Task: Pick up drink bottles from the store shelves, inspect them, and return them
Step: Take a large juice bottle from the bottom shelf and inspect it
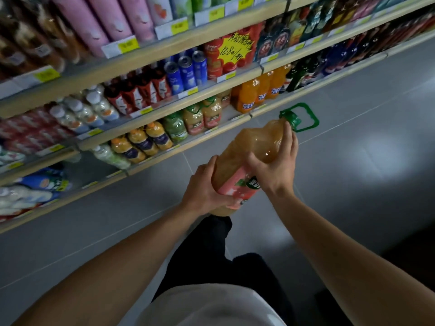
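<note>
Juice bottle (253,158) is held tilted over the floor, clamped near its base by the left hand (204,191) and its shoulder by the right hand (275,161), probably so the label can be read.

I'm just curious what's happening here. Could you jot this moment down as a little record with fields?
place: store aisle, drink shelves on the left
held item: large juice bottle, green cap with carry handle, pink label, tilted
left hand: grips the bottle's lower end
right hand: wraps the upper body near the neck
nearby stock: similar juice bottles, orange soda bottles, blue cans
stage: bottle off the shelf, being inspected
</note>
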Demonstrator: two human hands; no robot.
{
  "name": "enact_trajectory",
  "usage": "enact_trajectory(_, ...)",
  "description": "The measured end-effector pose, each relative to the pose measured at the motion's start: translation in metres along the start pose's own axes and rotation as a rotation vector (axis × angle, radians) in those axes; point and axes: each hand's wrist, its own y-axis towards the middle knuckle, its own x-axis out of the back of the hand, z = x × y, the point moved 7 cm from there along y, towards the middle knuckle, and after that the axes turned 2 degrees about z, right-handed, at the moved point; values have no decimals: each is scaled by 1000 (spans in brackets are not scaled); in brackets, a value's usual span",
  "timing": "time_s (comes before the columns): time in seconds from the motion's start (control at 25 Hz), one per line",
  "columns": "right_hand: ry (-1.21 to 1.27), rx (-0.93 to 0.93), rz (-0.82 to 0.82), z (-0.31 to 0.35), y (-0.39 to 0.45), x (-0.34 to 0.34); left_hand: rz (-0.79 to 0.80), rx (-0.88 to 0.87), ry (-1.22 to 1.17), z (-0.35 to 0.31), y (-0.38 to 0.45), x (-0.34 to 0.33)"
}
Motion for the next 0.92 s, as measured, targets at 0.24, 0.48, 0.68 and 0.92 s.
enact_trajectory(0.24, 28, -12, -13, -12, 130, 32, 15, 5, 9, -49, 131, -17)
enact_trajectory(0.48, 52, 42, 59, -81, 254, 37, -96, 40, 10, -64, 239, -73)
enact_trajectory(0.68, 91, 108, 62, -161, 329, 8, -187, 54, 43, -35, 323, -122)
enact_trajectory(0.92, 157, 271, 21, -249, 402, -63, -294, -85, 40, 46, 432, -157)
